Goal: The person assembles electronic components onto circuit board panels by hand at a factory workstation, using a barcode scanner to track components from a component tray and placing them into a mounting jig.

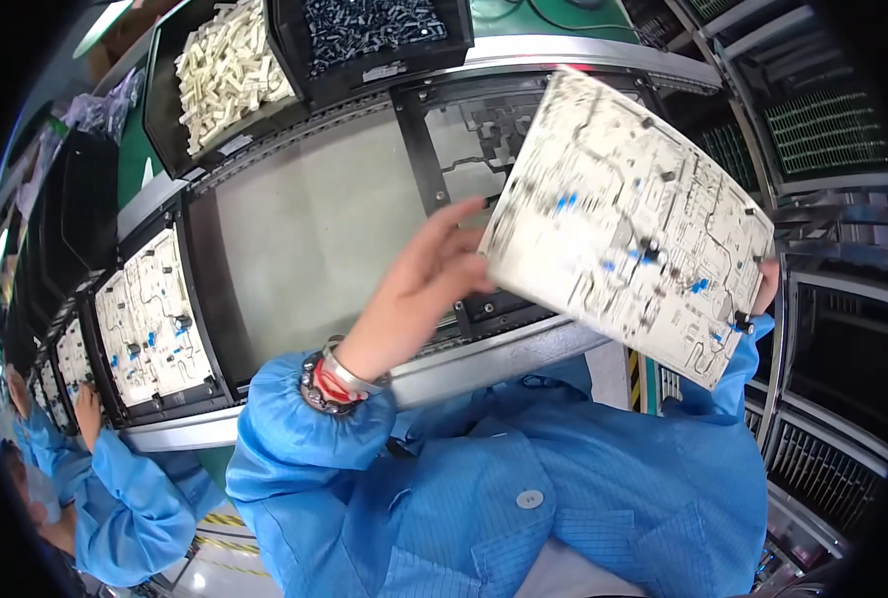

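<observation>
A large white printed circuit board (628, 234) with black and blue components is held up, tilted, over the right part of the conveyor line. My right hand (766, 286) grips its right edge; most of that hand is hidden behind the board. At the board's left edge is my left hand (429, 274), thumb and fingers closed on the lower left corner, some fingertips hidden by the board. Below the board lies a black carrier frame (427, 149) with cut-outs, partly covered by it.
Beyond the line stand a black bin of cream-white parts (230, 75) and a bin of dark parts (374, 35). A grey plate (309, 219) lies left of the frame. Further left sits another populated board (152, 324), near a co-worker's hand (87, 414). Metal racks (828, 130) stand right.
</observation>
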A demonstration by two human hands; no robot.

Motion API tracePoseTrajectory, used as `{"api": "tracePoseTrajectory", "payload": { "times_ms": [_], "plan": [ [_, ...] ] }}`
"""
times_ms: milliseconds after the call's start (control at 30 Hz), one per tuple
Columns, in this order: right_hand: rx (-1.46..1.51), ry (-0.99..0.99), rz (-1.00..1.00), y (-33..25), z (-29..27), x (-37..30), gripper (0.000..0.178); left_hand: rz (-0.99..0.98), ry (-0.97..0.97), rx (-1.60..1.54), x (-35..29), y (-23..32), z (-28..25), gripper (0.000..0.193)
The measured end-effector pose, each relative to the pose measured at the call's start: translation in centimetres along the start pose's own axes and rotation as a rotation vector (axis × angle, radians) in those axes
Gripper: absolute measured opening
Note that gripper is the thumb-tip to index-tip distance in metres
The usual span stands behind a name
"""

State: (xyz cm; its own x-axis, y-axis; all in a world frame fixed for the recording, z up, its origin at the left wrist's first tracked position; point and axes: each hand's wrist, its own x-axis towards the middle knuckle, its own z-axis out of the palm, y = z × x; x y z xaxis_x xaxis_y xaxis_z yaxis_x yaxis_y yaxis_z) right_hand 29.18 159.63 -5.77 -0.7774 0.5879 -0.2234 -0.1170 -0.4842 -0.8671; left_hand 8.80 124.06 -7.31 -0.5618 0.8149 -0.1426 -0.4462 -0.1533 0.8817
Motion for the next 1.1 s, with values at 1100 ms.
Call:
{"api": "tracePoseTrajectory", "payload": {
  "times_ms": [1100],
  "plan": [
    [-1.392, -0.334, -0.38, 1.1, 4.5, 8.6, 0.072, 0.544, -0.099, 1.353, -1.3, -0.2, -0.5, 0.043]
  ]
}}
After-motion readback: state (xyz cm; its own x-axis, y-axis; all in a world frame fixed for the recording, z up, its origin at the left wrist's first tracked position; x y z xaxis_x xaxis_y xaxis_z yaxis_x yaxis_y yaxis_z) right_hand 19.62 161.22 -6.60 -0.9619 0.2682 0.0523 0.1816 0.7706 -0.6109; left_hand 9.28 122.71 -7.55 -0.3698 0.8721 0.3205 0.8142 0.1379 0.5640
